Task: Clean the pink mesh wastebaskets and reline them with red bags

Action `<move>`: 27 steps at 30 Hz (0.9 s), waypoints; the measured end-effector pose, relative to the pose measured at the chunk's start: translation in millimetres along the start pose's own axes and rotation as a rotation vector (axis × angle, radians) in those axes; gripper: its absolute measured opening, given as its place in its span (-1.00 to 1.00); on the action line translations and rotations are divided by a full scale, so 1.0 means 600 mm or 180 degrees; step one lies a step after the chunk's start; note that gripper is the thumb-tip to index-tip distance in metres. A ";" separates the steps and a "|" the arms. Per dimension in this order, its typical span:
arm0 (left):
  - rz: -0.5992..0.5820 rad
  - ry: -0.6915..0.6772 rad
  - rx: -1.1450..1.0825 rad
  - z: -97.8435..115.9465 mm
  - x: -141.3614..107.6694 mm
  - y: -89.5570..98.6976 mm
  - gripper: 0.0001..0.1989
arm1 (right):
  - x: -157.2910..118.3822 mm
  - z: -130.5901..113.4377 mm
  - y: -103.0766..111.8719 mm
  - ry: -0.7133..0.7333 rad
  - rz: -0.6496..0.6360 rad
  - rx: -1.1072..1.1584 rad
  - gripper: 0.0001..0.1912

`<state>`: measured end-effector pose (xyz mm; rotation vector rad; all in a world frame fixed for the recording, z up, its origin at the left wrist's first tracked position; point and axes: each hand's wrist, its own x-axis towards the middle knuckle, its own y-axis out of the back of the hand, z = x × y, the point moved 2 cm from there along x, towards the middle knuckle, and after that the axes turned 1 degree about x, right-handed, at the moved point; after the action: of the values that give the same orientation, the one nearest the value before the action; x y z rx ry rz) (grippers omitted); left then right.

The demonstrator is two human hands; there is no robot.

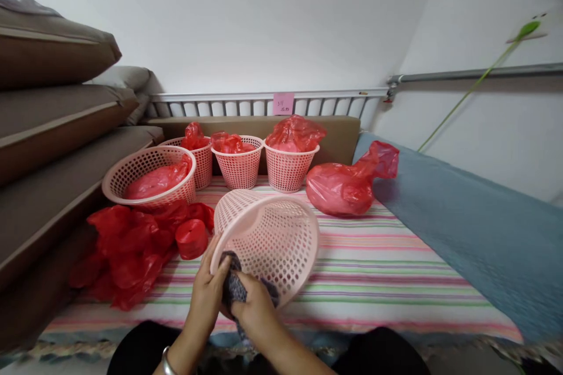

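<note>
A pink perforated basket [285, 234] lies tilted on its side on the striped cloth, its mouth facing me and to the right. My left hand [206, 284] grips the basket's rim at the lower left. In my right hand [255, 304], a dark grey cloth [234, 287] is bunched against the inside of the basket near the rim. Part of the cloth hangs below the hand, and another part shows inside the basket beyond the fingers.
Several pink baskets [240, 167] holding red bags stand behind. A tied red bag [341, 187] sits right; loose red plastic [132, 252] and a red roll [192, 239] lie left. Brown cushions [65, 111] are stacked at the far left. A white radiator [325, 106] lines the wall.
</note>
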<state>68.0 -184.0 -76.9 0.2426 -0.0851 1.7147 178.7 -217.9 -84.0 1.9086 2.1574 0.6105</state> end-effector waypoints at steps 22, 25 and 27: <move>-0.0155 -0.0685 0.0820 0.041 0.016 0.035 -0.42 | -0.021 0.085 -0.002 0.0240 -0.0959 -0.2943 -0.71; -0.0458 -0.0649 0.0859 0.050 0.036 0.030 -0.51 | -0.021 0.102 -0.009 0.0155 -0.0927 -0.2903 -0.69; -0.0530 -0.0314 0.0654 0.036 0.037 0.029 -0.50 | -0.017 0.112 -0.004 0.0041 -0.0856 -0.2862 -0.66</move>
<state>50.4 -169.3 -49.8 0.4741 0.0385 1.5456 205.4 -216.6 -146.3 1.1109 1.6400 1.2485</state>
